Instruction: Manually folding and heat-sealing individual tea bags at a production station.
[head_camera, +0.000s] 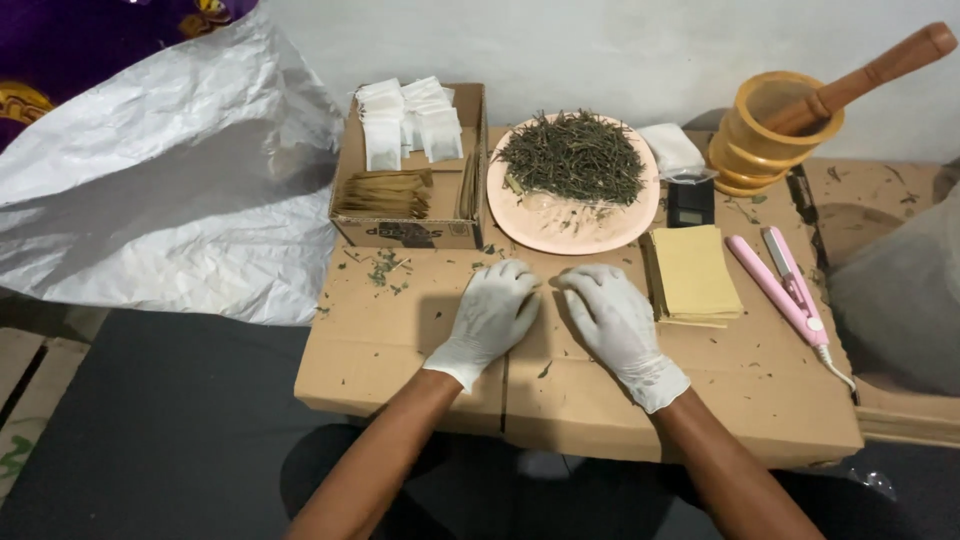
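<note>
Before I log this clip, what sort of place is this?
Probably a makeshift home workspace for packing dried herbs or tea: a flattened cardboard box serves as the tabletop, with a plate of dried leaves, a box of small empty sachets and a pink heat sealer.

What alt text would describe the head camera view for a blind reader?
Two white-gloved hands, left hand and right hand, rest flat on a brown cardboard work surface, below a round pink plate of dried green leaves and an open cardboard box of white sachets.
</note>
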